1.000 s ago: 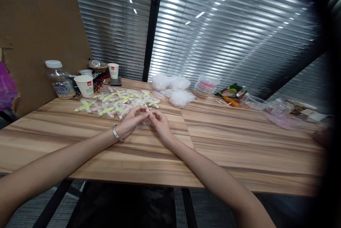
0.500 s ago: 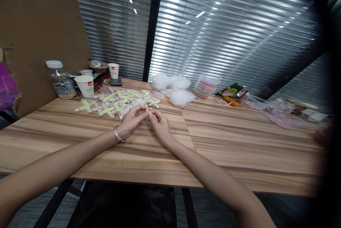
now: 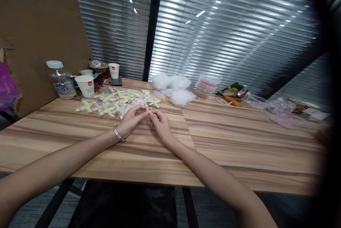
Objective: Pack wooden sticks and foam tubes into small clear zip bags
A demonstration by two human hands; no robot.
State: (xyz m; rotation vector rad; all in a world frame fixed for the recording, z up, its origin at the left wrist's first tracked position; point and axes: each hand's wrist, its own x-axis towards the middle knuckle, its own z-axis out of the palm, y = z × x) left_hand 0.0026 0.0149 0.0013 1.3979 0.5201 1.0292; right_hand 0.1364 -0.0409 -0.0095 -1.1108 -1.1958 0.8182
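Observation:
My left hand (image 3: pixel 134 119) and my right hand (image 3: pixel 160 124) meet over the table, fingertips pinched together. Between and just below them shows a bit of a small clear plastic bag (image 3: pixel 145 122); most of it is hidden by the fingers, and its contents cannot be made out. A silver bangle circles my left wrist. Right behind my left hand lies a spread of small clear bags (image 3: pixel 109 109) holding yellow-green and pinkish pieces.
At the left stand a bottle with a white cap (image 3: pixel 61 84) and a paper cup (image 3: pixel 85 86). White plastic bundles (image 3: pixel 181 96) and stacked clear tubs (image 3: pixel 206 86) sit at the back. Further right are an orange item (image 3: pixel 231 101) and crumpled plastic (image 3: pixel 285 114).
The fingertips have shifted very slightly against each other. Both hands stay in the same place, and the things on the table have not moved.

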